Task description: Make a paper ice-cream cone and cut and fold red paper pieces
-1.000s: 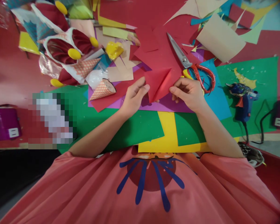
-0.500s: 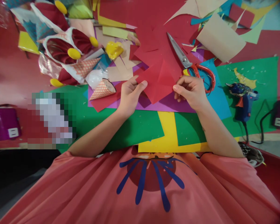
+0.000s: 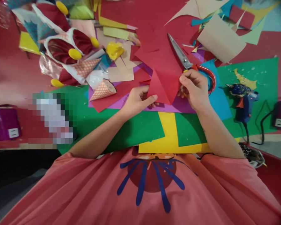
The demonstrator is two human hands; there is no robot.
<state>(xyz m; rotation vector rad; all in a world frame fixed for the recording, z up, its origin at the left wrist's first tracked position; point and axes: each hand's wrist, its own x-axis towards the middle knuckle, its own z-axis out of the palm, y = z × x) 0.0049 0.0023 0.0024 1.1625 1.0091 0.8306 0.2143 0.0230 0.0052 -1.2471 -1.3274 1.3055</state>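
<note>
A square of red paper with a crease across it is held above the purple sheet. My left hand pinches its lower left side, thumb on top and fingers beneath. At the right corner my right hand grips the paper between thumb and forefinger, its other fingers curled. Just behind the right hand lie scissors with orange-red handles, partly covered by that hand. Left of my left hand, a small cone in checked paper rests on its side.
A blue hot glue gun lies on a green sheet at right. Paper scraps and a curled beige sheet spread across the back. At far left are dark red cones with white rims and yellow discs. Yellow paper lies near my shirt.
The red paper has turned and tilted, with its crease now running diagonally. My left hand has moved right and toward me; my right hand has shifted slightly right.
</note>
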